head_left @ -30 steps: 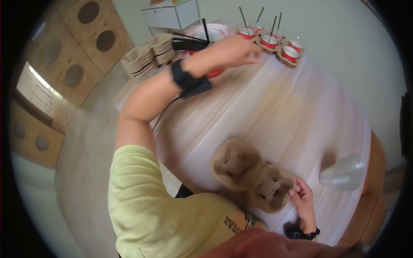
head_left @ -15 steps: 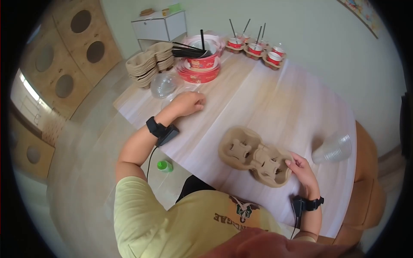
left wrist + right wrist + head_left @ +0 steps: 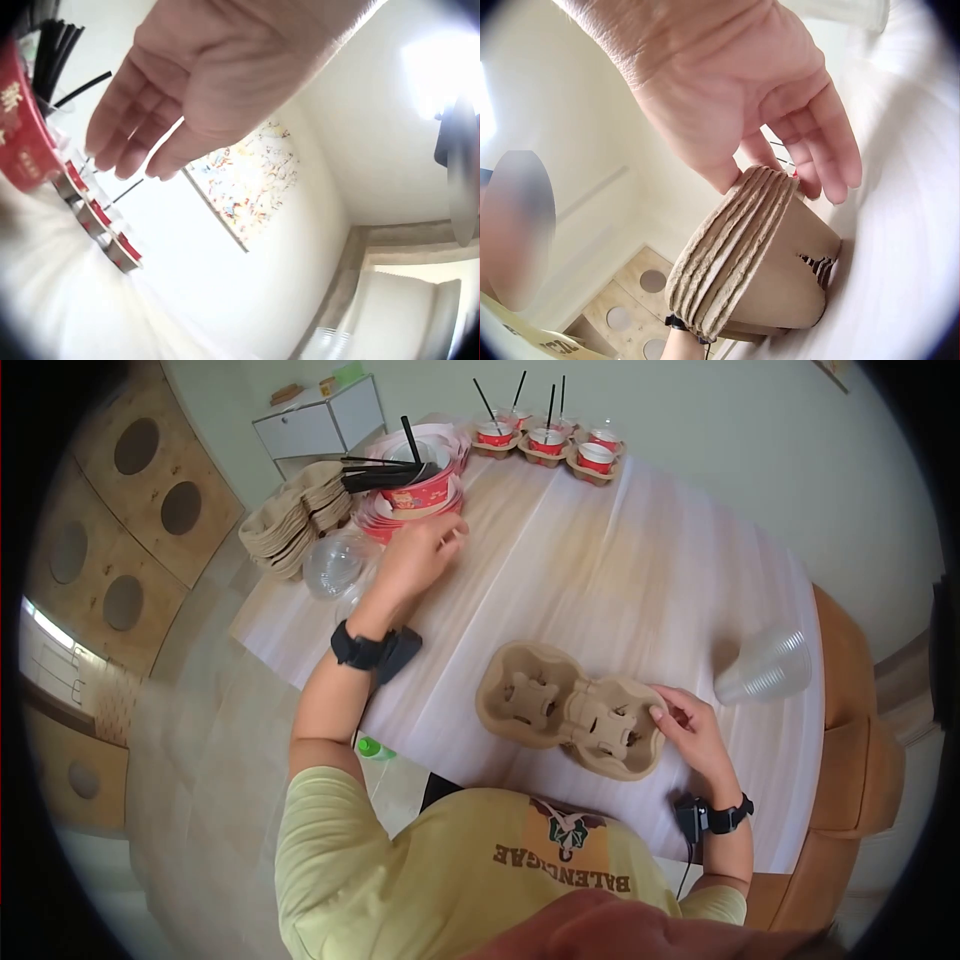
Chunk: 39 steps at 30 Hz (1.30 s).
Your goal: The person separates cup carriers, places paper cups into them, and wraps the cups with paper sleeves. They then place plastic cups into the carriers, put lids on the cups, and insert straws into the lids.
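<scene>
Your right hand (image 3: 695, 738) pinches the brown, bumpy cardboard tray stack (image 3: 605, 727) at three o'clock, maybe to steady it. At its eleven o'clock, your left hand's (image 3: 418, 555) loosely bent fingers hold nothing.

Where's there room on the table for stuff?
The biggest bare patch is between the near carriers and the red cups. A smaller one lies between the right hand and right table edge. Far left is crowded: stacked carriers, red bowls, straws.

The T-shirt (image 3: 430, 870) is yellow (lettered, too), the wristbands (image 3: 356, 647) black.
</scene>
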Available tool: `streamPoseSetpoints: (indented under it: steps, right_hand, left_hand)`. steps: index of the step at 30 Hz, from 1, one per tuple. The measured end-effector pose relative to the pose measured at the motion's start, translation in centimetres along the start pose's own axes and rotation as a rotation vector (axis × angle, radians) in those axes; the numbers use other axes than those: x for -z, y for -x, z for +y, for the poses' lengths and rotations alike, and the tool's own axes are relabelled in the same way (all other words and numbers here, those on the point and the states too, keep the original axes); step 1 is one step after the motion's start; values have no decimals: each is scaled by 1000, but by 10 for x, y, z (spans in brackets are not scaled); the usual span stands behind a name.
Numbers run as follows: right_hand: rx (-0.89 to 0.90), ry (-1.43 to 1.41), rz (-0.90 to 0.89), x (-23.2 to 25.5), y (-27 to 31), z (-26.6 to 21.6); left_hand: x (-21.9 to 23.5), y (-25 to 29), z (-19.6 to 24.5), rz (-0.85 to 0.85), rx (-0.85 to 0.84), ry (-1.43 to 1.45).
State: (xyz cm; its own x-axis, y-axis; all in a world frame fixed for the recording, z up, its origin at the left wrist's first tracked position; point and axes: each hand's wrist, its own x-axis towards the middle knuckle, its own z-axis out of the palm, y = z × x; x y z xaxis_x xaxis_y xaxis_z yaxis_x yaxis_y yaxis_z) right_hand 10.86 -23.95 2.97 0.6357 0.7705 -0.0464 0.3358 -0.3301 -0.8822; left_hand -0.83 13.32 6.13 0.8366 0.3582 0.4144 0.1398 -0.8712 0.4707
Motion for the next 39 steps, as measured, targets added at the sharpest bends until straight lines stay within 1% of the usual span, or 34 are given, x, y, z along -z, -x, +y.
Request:
streamPoseSetpoints:
  steps: [1,2,3,4,6,7,8,9,10,11,12,14,15,17,18,20,21,23,27,29,30,31,32,33,34,36,37,39]
  right_hand:
    - [-5,-1,-7,-1,-1,-5]
    - [48,44,31,0,-1,-9]
    - [95,88,82,2,1,-12]
    - [76,84,103,4,4,-14]
    - [212,106,206,8,11,-16]
    - [187,102,215,10,15,-16]
    - [176,126,179,10,18,-16]
    - [168,148,139,10,19,-16]
    - [153,142,137,9,19,-18]
    - [115,145,132,6,18,-20]
    - [78,152,127,5,17,-22]
    - [76,216,150,2,14,-24]
    - [83,274,174,2,12,-25]
    - [57,295,165,2,7,-28]
    - [33,312,145,3,6,-29]
    - [3,286,142,4,3,-28]
    - [-30,257,136,4,2,-28]
    - [-45,235,136,4,1,-31]
    - [-56,172,125,3,0,-26]
    - [-69,134,126,3,-1,-25]
    - [-84,93,126,3,-1,-25]
    - [-78,95,127,4,-2,-26]
    - [-79,31,112,5,-2,-27]
    - [-82,-33,97,6,-3,-27]
    - [-79,-33,100,8,-1,-31]
    - [-101,-325,94,13,1,-43]
    - [-99,-325,94,15,-1,-44]
    - [88,-386,144,22,-5,-44]
  left_hand:
    - [2,-5,-6,11,4,-51]
    - [2,-9,-10,19,0,-99]
    - [6,-10,-8,-102,44,-56]
    - [7,-9,-2,-122,24,-47]
    - [9,5,17,-415,99,430]
    - [7,16,30,-474,-9,463]
    - [8,28,44,-529,-113,496]
    - [11,34,62,-571,-120,414]
    - [12,40,77,-606,-128,330]
    - [7,45,83,-566,-155,175]
    - [2,46,83,-571,-153,182]
    - [-11,49,80,-453,-227,52]
    - [-15,50,79,-452,-234,58]
    - [-20,48,77,-329,-220,-22]
    - [-23,47,74,-326,-226,-21]
    - [-26,44,70,-429,-229,-7]
    - [-25,42,71,-427,-235,-8]
    - [-23,39,74,-527,-135,2]
    - [-29,41,70,-493,-141,-44]
    - [-29,42,68,-465,-197,-68]
    - [-28,42,68,-458,-196,-71]
    - [-26,41,69,-499,-168,-57]
    - [-24,39,71,-540,-142,-43]
    - [-21,38,73,-537,-145,-45]
    - [-17,37,75,-543,-116,-25]
    - [-8,35,78,-549,-87,-6]
    - [-3,32,79,-536,-83,38]
    - [3,24,81,-520,-82,81]
